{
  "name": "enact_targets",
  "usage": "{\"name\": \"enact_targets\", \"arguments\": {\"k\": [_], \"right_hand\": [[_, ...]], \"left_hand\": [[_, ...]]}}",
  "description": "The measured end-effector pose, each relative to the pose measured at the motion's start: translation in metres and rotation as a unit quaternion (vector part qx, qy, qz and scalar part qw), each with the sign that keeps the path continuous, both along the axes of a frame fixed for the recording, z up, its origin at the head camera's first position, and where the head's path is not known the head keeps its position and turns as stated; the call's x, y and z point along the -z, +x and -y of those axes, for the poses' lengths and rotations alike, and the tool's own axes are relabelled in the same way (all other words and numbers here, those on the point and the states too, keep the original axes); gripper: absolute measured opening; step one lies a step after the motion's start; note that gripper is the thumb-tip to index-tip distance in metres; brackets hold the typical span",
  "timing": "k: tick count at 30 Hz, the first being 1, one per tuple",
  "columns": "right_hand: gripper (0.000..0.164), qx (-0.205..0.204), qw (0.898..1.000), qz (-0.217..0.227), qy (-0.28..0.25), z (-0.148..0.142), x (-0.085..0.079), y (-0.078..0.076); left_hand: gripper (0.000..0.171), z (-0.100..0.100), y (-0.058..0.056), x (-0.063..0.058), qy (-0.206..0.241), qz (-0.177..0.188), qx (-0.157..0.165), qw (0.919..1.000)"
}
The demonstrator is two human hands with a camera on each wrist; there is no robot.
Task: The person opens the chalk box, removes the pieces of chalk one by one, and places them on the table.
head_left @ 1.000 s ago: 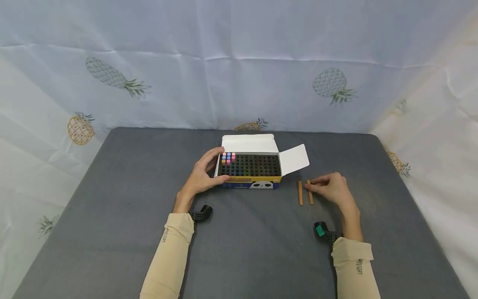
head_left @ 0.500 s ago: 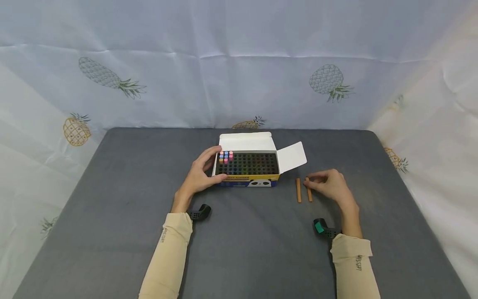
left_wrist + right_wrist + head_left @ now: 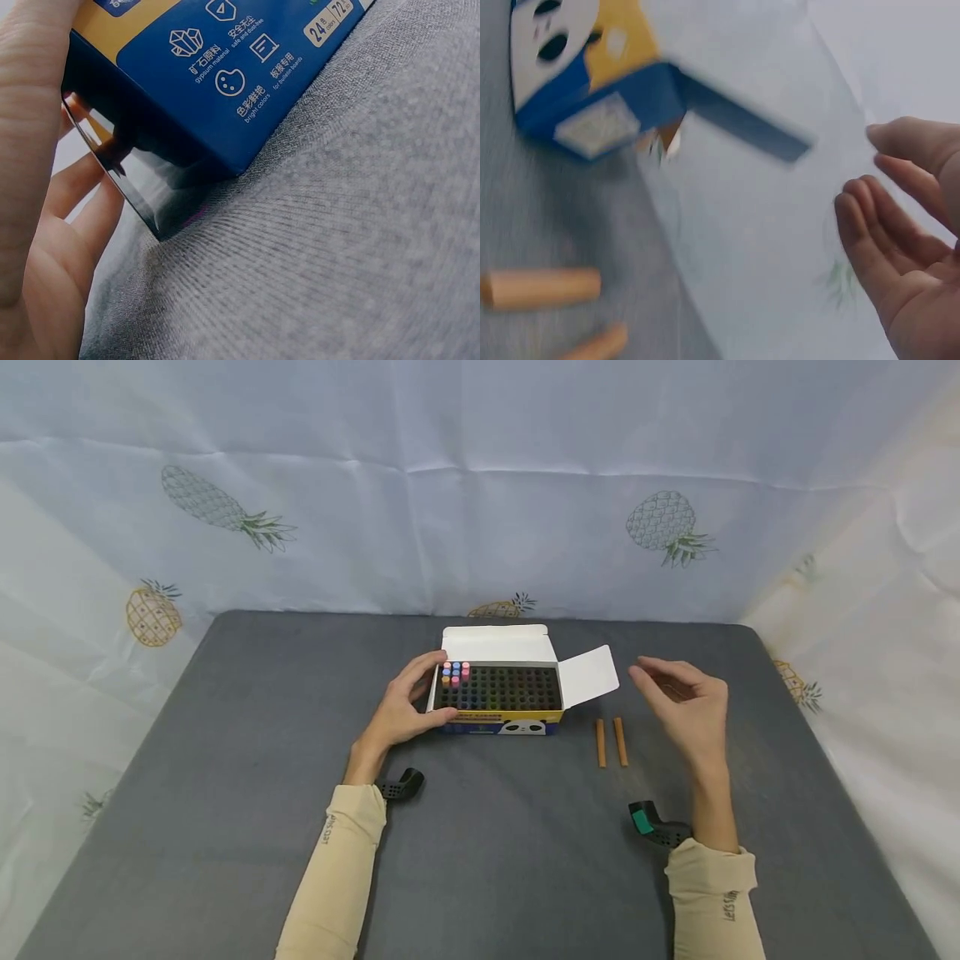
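In the head view, an open chalk box (image 3: 480, 723) with a panda on its front holds a black rack of holes. Several pink, blue and orange chalks (image 3: 455, 680) stand in the rack's back left corner. My left hand (image 3: 405, 703) grips the box's left end, thumb at the front and fingers behind; its wrist view shows the blue printed side. Two orange chalk sticks (image 3: 601, 743) lie side by side on the grey cloth, right of the box. Above and right of them is my right hand (image 3: 686, 706), fingers loosely bent and a gap between thumb and fingertips, holding nothing.
The box's white lid (image 3: 498, 643) is folded back, and a white side flap (image 3: 590, 675) sticks out to the right. Grey cloth (image 3: 517, 860) covers the table. A pale pineapple-print curtain (image 3: 450, 527) hangs behind and at both sides.
My right hand has let go of the right-hand chalk stick and risen away to the back right, leaving both sticks on the cloth. My left hand keeps its grip on the box.
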State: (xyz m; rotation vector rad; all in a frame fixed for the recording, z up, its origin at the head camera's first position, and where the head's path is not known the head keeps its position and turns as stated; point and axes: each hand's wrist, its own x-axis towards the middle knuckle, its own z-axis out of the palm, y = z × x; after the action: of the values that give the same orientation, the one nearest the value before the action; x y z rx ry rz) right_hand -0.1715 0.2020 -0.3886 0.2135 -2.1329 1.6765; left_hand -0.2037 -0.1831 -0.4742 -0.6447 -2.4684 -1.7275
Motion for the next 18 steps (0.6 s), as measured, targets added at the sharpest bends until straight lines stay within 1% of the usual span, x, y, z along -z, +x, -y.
{"name": "enact_targets", "arguments": {"k": [2, 5, 12, 15, 18], "right_hand": [[0.02, -0.014, 1.0, -0.023, -0.016, 0.011, -0.006, -0.001], [0.02, -0.037, 0.998, -0.039, -0.022, 0.029, -0.012, -0.003], [0.02, -0.093, 0.995, -0.023, 0.021, 0.075, -0.019, -0.01], [0.021, -0.12, 0.992, -0.01, 0.033, 0.092, -0.016, -0.014], [0.021, -0.149, 0.988, -0.001, 0.036, 0.107, -0.009, -0.02]], "left_hand": [[0.083, 0.001, 0.001, -0.001, -0.002, 0.0, -0.001, 1.0], [0.083, -0.001, 0.0, 0.001, 0.003, 0.002, 0.001, 1.0], [0.082, 0.0, -0.001, 0.003, 0.004, -0.003, 0.006, 1.0], [0.082, 0.001, -0.001, 0.003, 0.003, -0.009, 0.003, 1.0], [0.082, 0.0, 0.0, 0.003, 0.003, -0.009, 0.004, 1.0]]}}
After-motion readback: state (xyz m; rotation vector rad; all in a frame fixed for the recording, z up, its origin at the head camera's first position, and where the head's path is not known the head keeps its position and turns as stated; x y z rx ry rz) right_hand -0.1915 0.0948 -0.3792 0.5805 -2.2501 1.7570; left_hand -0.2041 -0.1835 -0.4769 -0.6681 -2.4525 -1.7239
